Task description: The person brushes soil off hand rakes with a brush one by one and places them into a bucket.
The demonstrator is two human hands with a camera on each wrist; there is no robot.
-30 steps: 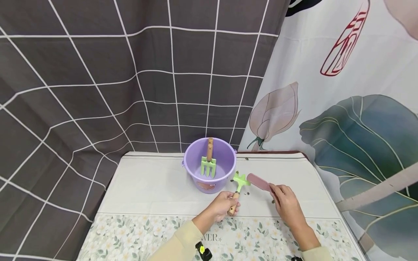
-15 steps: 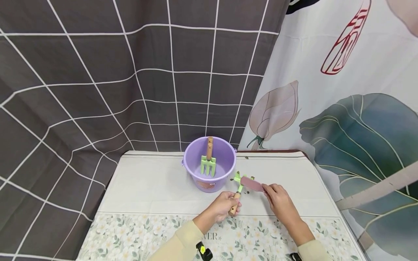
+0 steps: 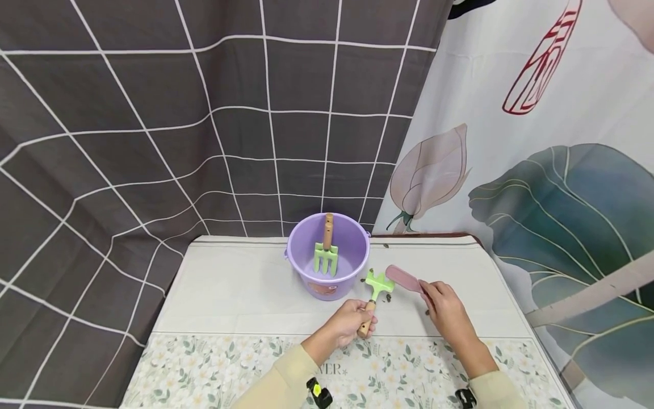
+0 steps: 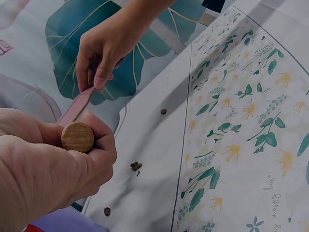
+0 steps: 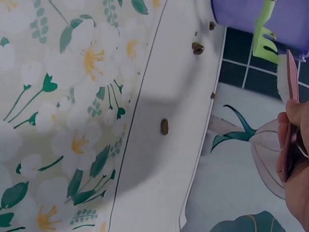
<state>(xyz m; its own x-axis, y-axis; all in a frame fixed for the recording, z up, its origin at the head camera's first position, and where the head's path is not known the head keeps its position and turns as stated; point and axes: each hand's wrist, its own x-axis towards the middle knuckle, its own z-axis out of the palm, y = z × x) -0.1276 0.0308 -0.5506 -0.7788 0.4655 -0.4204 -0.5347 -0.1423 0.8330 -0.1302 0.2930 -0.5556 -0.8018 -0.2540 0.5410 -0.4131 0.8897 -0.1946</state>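
My left hand [image 3: 347, 324] grips the wooden handle of a small green garden rake [image 3: 378, 282], its toothed head pointing away, just right of the purple bucket. In the left wrist view the round handle end [image 4: 77, 137] shows in the fist. My right hand [image 3: 451, 313] holds a pink brush [image 3: 403, 278] by its handle. White bristles [image 5: 284, 79] face the rake's teeth [image 5: 264, 46] in the right wrist view, and the brush tip is right at the rake head's right end. Several small brown bits [image 5: 198, 48] lie on the table below.
The purple bucket [image 3: 298, 255] stands near the table's back edge, with a green garden fork [image 3: 327, 250] leaning inside it. The table cloth [image 3: 230, 284] is white with a floral front part. A dark checked curtain [image 3: 230, 142] and a leaf-printed one [image 3: 434, 102] hang behind.
The brush swept left across the rake head, then drew back right to its end. Dark bits show beside the rake in a slightly different spot. The left hand has barely moved.
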